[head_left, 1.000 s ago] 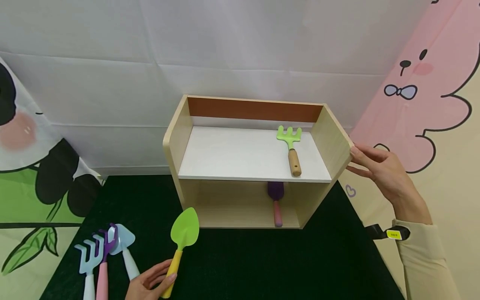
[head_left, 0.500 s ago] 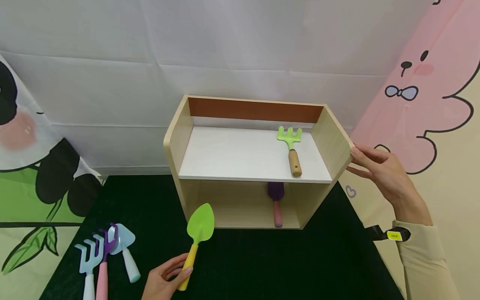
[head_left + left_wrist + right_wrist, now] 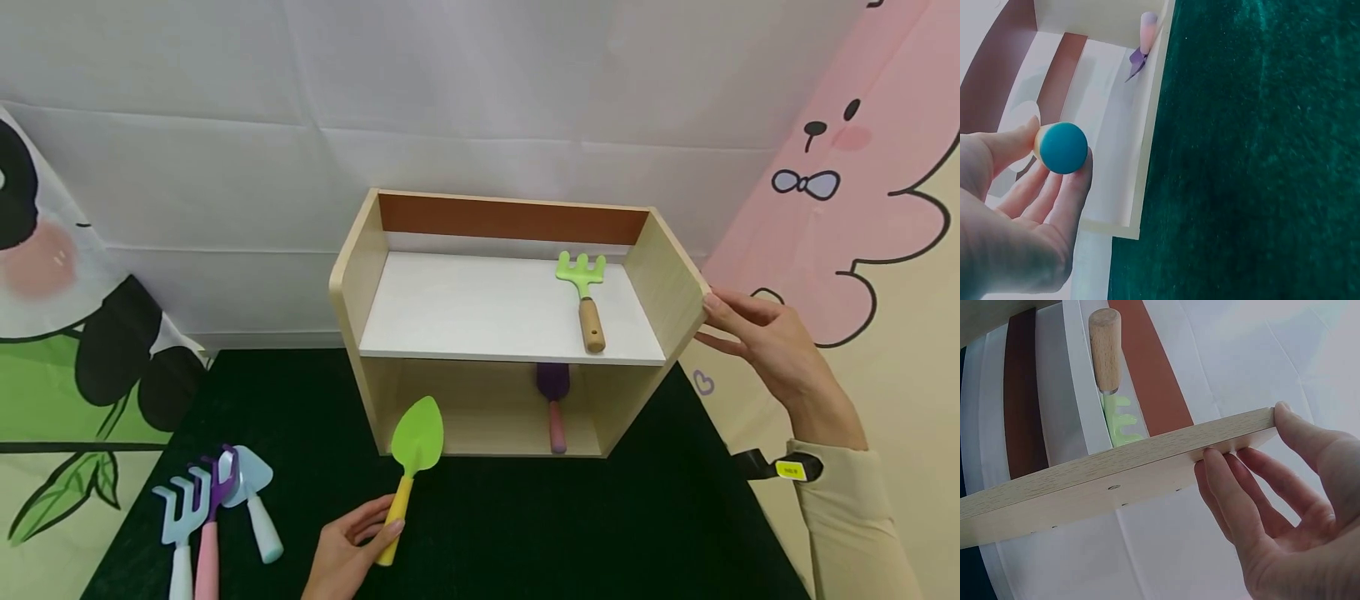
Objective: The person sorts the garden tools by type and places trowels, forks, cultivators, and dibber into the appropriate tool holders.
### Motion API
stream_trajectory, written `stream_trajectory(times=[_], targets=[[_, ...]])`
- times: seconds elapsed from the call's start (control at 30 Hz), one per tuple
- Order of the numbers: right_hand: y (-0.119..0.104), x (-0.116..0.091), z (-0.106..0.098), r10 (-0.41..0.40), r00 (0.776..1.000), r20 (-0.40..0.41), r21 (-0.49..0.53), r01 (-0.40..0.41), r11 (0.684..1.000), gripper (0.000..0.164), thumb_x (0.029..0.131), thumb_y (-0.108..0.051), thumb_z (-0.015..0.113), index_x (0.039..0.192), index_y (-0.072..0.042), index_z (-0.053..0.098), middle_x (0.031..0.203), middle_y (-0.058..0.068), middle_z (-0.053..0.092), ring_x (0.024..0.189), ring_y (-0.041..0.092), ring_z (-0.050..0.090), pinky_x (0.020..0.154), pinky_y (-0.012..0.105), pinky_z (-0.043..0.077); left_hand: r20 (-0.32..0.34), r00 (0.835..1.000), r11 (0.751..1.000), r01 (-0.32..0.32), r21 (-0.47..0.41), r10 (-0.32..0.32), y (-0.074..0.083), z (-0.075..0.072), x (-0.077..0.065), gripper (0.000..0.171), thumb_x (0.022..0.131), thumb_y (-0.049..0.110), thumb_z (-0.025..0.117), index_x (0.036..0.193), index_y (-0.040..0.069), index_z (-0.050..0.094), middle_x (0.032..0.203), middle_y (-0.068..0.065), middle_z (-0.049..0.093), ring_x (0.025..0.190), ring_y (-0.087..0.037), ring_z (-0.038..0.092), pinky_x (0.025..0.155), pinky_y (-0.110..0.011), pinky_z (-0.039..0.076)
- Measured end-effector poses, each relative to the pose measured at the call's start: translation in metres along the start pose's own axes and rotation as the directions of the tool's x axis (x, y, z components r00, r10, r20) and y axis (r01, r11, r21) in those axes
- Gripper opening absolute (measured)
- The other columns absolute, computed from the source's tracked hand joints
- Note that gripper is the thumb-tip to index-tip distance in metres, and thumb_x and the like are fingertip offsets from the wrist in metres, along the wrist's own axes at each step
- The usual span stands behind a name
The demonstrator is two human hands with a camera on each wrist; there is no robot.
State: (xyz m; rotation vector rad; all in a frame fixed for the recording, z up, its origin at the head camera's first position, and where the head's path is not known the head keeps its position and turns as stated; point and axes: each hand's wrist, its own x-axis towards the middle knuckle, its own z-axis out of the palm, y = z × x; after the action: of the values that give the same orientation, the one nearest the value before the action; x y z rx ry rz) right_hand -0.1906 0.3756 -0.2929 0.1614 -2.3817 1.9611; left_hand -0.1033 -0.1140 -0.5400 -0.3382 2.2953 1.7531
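Note:
My left hand [image 3: 348, 546] pinches the yellow handle of a toy garden trowel [image 3: 417, 433], its green blade pointing up before the shelf's lower left. In the left wrist view the handle's round end [image 3: 1064, 148] faces the camera between thumb and fingers. My right hand [image 3: 780, 350] holds the right side panel of a small two-tier wooden shelf [image 3: 480, 308]. The right wrist view shows the thumb [image 3: 1300, 434] at the panel's corner and fingertips against its outer face. A green hand rake [image 3: 589, 321] lies on the upper tier; a purple trowel with a pink handle [image 3: 556, 425] sits below.
On the dark green tabletop [image 3: 600, 533], at the left, lie a light-blue rake [image 3: 181, 533], a purple rake with a pink handle [image 3: 207, 554] and a light-blue trowel [image 3: 262, 525]. A white cloth [image 3: 480, 83] hangs behind the shelf.
My left hand has carried the green trowel rightward and slightly up, away from the tools at left and toward the shelf. My right hand has stayed on the shelf's side.

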Motion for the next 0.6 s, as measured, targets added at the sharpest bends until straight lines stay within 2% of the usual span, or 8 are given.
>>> stream_trajectory(times=[0.27,0.6], targets=[[-0.001,0.001,0.0,0.004,1.0,-0.01,0.002,-0.004,1.0,0.041,0.094,-0.018,0.059,0.133,-0.005,0.053,0.121,-0.002,0.061,0.101,0.01,0.065,0.077,0.027,0.055,-0.008,1.0,1.0,-0.018,-0.004,0.018,0.004,0.01,0.008,0.059,0.075,0.042,0.076,0.122,0.011,0.06,0.12,-0.007,0.062,0.107,-0.02,0.06,0.091,-0.037,0.049],[-0.001,-0.001,0.0,0.002,1.0,0.001,0.026,-0.002,1.0,0.041,0.095,-0.017,0.059,0.133,-0.003,0.053,0.121,-0.001,0.062,0.101,0.011,0.065,0.078,0.028,0.055,-0.018,1.0,0.999,0.014,-0.05,-0.015,0.01,0.025,0.016,0.06,0.075,0.04,0.076,0.125,0.011,0.058,0.121,-0.009,0.06,0.107,-0.022,0.06,0.09,-0.039,0.05]])
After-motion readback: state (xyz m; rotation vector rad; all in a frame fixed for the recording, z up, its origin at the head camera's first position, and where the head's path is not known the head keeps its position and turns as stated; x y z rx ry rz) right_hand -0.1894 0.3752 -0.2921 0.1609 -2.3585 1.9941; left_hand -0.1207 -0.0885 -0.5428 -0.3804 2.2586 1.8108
